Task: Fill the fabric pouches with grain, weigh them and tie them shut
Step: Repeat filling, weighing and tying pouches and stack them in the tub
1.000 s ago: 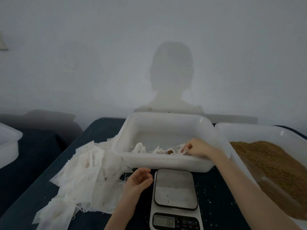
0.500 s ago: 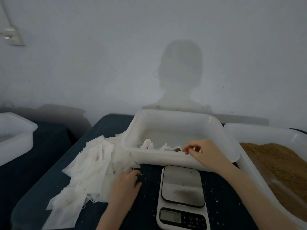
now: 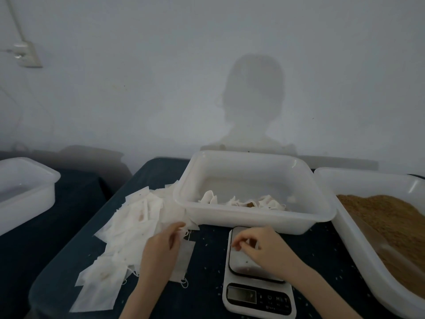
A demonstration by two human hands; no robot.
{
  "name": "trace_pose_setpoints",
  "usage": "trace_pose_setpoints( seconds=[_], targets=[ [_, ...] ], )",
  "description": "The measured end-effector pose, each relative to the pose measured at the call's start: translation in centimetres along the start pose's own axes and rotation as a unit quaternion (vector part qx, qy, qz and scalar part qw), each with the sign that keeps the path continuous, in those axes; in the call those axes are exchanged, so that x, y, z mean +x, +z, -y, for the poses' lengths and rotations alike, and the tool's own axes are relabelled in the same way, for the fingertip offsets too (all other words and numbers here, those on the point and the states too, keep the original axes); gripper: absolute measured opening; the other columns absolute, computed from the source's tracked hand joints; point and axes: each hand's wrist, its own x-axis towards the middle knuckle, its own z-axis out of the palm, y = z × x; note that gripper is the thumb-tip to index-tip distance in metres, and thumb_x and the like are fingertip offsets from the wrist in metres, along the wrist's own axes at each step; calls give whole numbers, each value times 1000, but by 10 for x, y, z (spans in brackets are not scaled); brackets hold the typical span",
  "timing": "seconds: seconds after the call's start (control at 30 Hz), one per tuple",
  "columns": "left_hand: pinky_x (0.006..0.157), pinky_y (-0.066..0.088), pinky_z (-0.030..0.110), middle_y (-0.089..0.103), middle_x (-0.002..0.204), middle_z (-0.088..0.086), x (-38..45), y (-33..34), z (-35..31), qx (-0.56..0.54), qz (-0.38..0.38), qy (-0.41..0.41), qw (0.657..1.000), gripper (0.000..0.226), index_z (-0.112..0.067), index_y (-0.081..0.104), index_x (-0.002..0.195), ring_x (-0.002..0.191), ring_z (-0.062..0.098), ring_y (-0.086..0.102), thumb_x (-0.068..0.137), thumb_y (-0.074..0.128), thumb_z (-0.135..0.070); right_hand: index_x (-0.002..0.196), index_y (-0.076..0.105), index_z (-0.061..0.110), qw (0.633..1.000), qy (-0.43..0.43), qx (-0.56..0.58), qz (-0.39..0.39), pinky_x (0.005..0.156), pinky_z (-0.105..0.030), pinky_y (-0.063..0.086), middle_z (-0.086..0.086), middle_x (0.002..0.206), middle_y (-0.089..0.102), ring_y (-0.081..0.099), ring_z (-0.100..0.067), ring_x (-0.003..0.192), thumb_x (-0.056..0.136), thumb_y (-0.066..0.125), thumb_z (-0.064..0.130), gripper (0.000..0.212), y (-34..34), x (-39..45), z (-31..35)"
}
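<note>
At table's near edge, beside pile of empty pouches (image 3: 128, 229): left hand (image 3: 161, 252) on a single pouch (image 3: 184, 259), thumb and fingers seemingly pinching its top edge, tho contact blurred. Right hand (image 3: 257, 247) over scale (image 3: 255, 272) platform, fingers loosely curled, holding nothing. Filled pouches in middle tub (image 3: 253, 217); grain (image 3: 395, 222) in right tray. Best approach: peel off one pouch only, watch drawstring for snags, open mouth w/ both hands before scooping, keep platform free of stray grains.
</note>
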Motion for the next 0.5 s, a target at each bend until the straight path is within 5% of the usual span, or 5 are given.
trace_pose_setpoints(
  seconds=[0.17,0.33,0.5],
  targets=[
    [57,49,23,65,69,-12,-2,-8,-33,-63,-79,37,994,22,-26,66,102,56,7,58,88,61,-9,86,66,45,999,-4,40,11,69,-15,47,25,80,67,60,3,75,93,55,25,24,13,0,13],
    [79,51,17,65,88,-25,-14,10,-74,-135,-14,64,989,23,-38,64,99,84,-7,62,89,63,-17,92,66,43,985,-17,169,-11,74,-9,45,28,85,67,61,7,85,94,55,21,25,20,1,31],
    [71,46,3,68,87,-22,-20,21,-95,-219,30,64,973,29,-37,66,102,82,-11,63,91,60,-11,99,67,27,945,34,321,-51,71,-18,49,3,96,69,62,-7,86,98,49,15,22,20,-3,28]
  ],
)
